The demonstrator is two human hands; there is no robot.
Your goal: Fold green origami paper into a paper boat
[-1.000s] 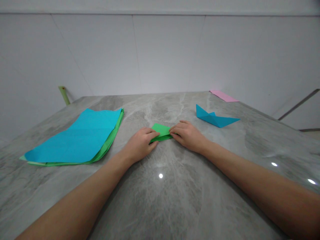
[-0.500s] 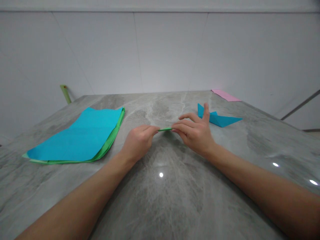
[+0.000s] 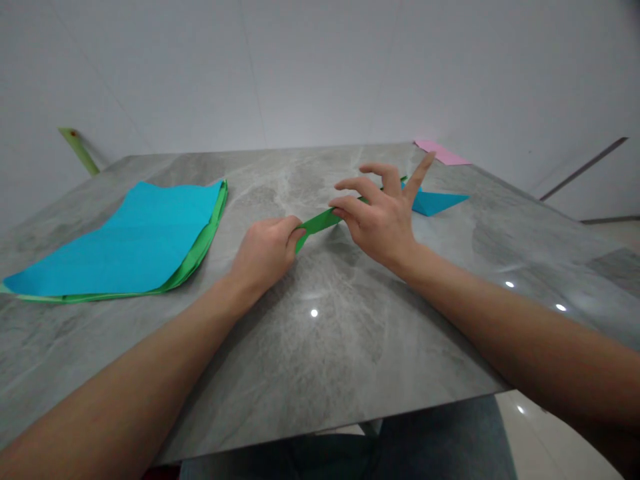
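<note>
A folded green paper (image 3: 320,221) stretches between my two hands above the grey marbled table. My left hand (image 3: 267,255) pinches its near left end between thumb and fingers, and a small green flap pokes out below. My right hand (image 3: 383,217) grips the paper farther along with thumb and index finger, the other fingers raised and spread. A thin green tip shows beyond the right hand; the stretch between is hidden behind the fingers. Just past the right hand lies a folded blue paper shape (image 3: 437,203), partly covered by that hand.
On the left of the table (image 3: 280,360) lies a stack of blue and green paper sheets (image 3: 125,240). A pink paper (image 3: 443,153) rests at the far right corner. Behind stands a white wall (image 3: 310,73), with a light green strip (image 3: 79,150) at left.
The view has tipped down, bringing the table's near edge into sight. The green paper, earlier seen edge-on, now shows a longer slanting face. Both hands still hold it.
</note>
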